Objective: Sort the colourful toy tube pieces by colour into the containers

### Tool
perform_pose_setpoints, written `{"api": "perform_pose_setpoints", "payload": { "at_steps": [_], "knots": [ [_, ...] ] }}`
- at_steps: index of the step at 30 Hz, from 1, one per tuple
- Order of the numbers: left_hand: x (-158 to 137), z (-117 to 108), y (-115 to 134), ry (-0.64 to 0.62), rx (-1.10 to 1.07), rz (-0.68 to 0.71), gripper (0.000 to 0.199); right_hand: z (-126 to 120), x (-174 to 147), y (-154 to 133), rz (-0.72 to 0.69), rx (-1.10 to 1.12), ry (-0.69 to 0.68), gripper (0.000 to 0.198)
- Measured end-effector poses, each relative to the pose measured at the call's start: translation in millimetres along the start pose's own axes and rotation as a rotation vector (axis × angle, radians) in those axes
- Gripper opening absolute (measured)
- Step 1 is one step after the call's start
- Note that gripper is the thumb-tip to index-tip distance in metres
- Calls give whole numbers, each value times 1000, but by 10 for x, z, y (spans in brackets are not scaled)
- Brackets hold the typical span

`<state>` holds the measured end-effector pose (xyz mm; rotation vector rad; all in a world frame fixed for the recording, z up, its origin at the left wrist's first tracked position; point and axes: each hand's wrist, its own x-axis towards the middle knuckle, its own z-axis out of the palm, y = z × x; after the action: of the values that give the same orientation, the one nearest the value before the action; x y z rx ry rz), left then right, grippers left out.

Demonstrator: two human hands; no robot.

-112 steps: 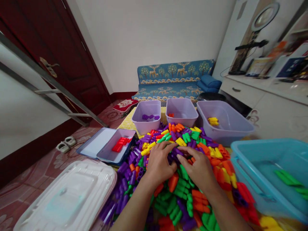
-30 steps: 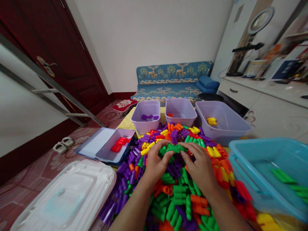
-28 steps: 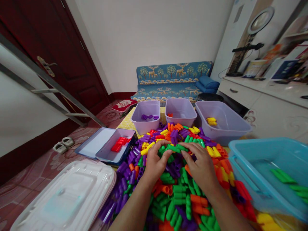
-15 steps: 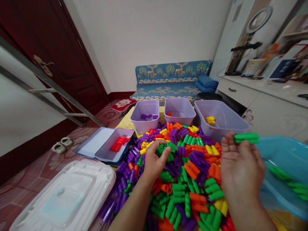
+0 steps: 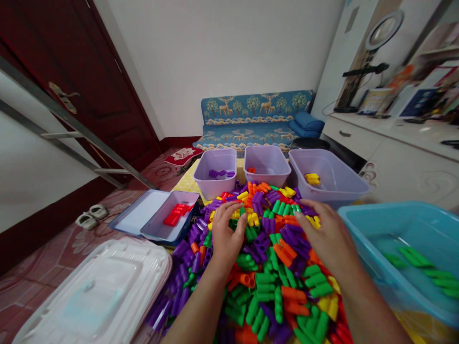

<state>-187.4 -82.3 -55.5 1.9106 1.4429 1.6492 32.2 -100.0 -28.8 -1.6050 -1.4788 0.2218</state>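
Note:
My left hand is over the middle of a heap of plastic bullet-shaped building pieces, its fingers curved and thumb apart. Bits of green show between its thumb and fingers, seemingly lying in the heap. To the right, my right hand is open above the heap with nothing in it, thumb pointing toward green pieces. The heap mixes green, purple, orange, yellow and red pieces, many joined in short rows. Several green pieces lie inside the blue tub at right.
Three lilac bins stand behind the heap, holding a few purple, orange and yellow pieces. At left, an open case holds red pieces, with a white lid nearer me. A metal ladder leans by the door.
My right hand has moved left from the blue tub's edge over the heap, and its green piece is gone from it. The green cluster in my left hand no longer shows there.

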Motion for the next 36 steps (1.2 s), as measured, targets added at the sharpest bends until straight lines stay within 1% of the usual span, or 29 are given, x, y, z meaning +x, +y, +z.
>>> {"api": "perform_pose_setpoints", "payload": {
  "at_steps": [2,3,4,6,11,14,17,19,21,24,25,27,31,33,34,35,36],
  "knots": [
    [-2,-6,8,-28,-1,-11,11,35,-38,26,-96,-360,-133,51],
    [-3,-9,15,-44,-1,-16,10,54,-57,23,-111,-471,-197,53],
    [-2,-11,23,-57,-2,-17,9,75,-75,12,-114,-535,-254,52],
    [-1,-13,37,-76,-8,-12,9,125,-101,-21,-111,-553,-313,47],
    [-10,-7,58,-119,-17,16,9,255,-123,-78,-127,-311,-304,38],
    [-25,2,66,-148,-24,34,10,292,-134,-110,-109,-162,-275,30],
    [-33,4,71,-174,-31,50,16,293,-152,-169,-90,38,-239,26],
    [-35,1,72,-189,-28,62,22,285,-164,-213,-86,149,-224,29],
    [-37,-4,70,-198,-22,67,24,278,-170,-247,-54,242,-223,30],
    [-41,-7,66,-197,-25,60,20,246,-164,-279,64,399,-292,33],
    [-42,-7,65,-194,-29,56,19,222,-159,-287,96,432,-324,34],
    [-43,-4,62,-185,-35,52,18,149,-150,-298,110,434,-393,31],
    [-37,1,58,-158,-31,48,15,-54,-138,-304,67,320,-590,21],
    [-31,2,58,-153,-28,47,15,-122,-127,-302,97,309,-682,19],
    [-28,3,58,-156,-27,47,15,-135,-119,-303,133,339,-678,20],
    [-25,3,57,-160,-27,45,15,-134,-110,-308,172,401,-624,21],
    [-24,5,56,-164,-28,43,15,-120,-101,-317,200,488,-523,24]
  ]
}}
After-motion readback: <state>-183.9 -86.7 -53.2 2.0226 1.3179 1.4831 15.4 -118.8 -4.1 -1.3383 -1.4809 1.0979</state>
